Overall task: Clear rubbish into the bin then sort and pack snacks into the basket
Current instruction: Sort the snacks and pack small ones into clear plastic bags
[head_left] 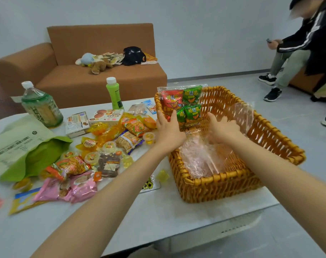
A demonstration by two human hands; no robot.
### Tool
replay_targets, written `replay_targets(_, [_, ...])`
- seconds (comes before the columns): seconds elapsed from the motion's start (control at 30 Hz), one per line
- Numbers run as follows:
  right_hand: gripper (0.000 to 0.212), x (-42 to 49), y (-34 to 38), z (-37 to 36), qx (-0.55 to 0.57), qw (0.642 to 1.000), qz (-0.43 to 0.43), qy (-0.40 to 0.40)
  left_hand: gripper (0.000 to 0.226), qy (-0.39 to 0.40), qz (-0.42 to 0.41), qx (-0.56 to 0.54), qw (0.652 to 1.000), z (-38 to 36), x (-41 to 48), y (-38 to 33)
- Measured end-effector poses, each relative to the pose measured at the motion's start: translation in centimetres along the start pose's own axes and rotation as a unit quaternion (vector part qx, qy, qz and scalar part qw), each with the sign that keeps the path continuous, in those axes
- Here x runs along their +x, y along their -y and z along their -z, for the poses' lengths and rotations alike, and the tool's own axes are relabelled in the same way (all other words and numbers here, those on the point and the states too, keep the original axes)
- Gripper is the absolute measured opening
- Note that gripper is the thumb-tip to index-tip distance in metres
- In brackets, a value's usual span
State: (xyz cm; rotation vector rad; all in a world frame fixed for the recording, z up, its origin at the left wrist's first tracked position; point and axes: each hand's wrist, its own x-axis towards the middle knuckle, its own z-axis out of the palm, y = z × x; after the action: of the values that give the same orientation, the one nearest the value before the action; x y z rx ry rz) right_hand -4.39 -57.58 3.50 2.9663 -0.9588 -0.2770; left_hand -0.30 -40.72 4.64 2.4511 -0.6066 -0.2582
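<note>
The left hand (167,131) lays straight fingers on the snack pack (182,103); the right hand (221,131), fingers loose and empty, is just beside it. The pack stands upright against the far wall of the basket (281,146). Loose snacks (112,140) lie leftward on the worktop (177,220), nearer the left hand.

The basket (238,180) sits on the right of the surface (158,211), with a multipack of snack bags (184,103) standing in its far left corner (against the wall). Left of it lies the snack pile (110,142), with a large bottle (40,105) and a small bottle (114,94) behind it and a paper bag (22,146) farthest left. A sofa (102,81) stands beyond.
</note>
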Motion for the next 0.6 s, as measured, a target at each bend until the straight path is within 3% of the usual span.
replay_targets(0.07, [0.107,-0.8,-0.1,-0.2,0.053,0.998,0.017,-0.003,0.079,-0.022,-0.002,-0.009,1.0,-0.1,-0.2,0.0])
replay_targets(0.2, [0.042,-2.1,0.1,0.6,0.072,0.993,0.016,-0.097,0.074,-0.048,-0.005,-0.019,0.999,-0.2,-0.4,-0.1])
replay_targets(0.27, [0.026,-3.2,0.5,1.5,0.041,0.989,0.026,-0.137,0.072,-0.058,-0.003,-0.025,0.998,-0.2,-0.5,-0.1])
replay_targets(0.43, [0.02,-6.5,1.0,4.0,0.033,0.966,0.055,-0.252,0.057,-0.097,-0.029,-0.07,0.992,0.2,-1.5,0.2])
replay_targets(0.5, [0.028,-8.0,0.8,5.3,0.011,0.958,0.058,-0.28,0.054,-0.102,-0.045,-0.095,0.989,0.7,-2.3,0.2])
replay_targets(0.6, [0.049,-10.1,0.6,6.4,0.005,0.963,0.065,-0.261,0.053,-0.102,-0.052,-0.13,0.985,1.9,-3.9,-0.1])
